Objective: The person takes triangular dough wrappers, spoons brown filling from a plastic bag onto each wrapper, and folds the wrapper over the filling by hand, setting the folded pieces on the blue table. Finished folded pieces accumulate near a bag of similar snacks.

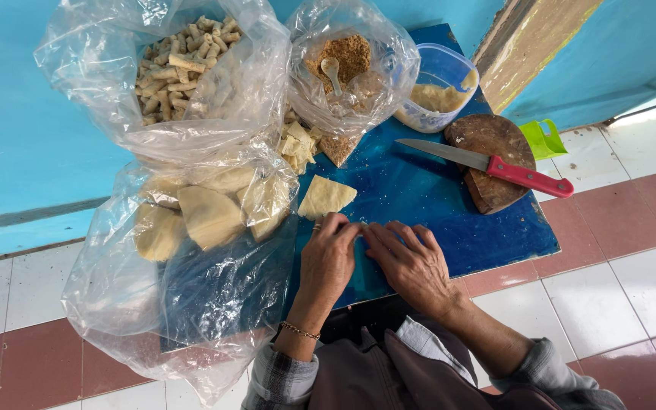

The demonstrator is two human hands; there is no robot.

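Note:
My left hand [329, 260] and my right hand [411, 263] rest side by side on a blue board [419, 190], fingertips meeting over something small and pale that their fingers mostly hide. A triangular sheet of pale dough [325, 197] lies flat on the board just beyond my left hand. Further back stands an open clear bag of brown crumbly filling [347, 57] with a white spoon [331, 73] in it. A clear bag of rolled pastry pieces [180, 64] sits at the back left.
A large clear bag with folded dough sheets [206, 216] lies left of my hands. A red-handled knife [487, 163] rests across a round wooden block [491, 144] at the right. Behind it are a plastic tub [438, 95] and a green scoop [542, 140]. Tiled floor surrounds the board.

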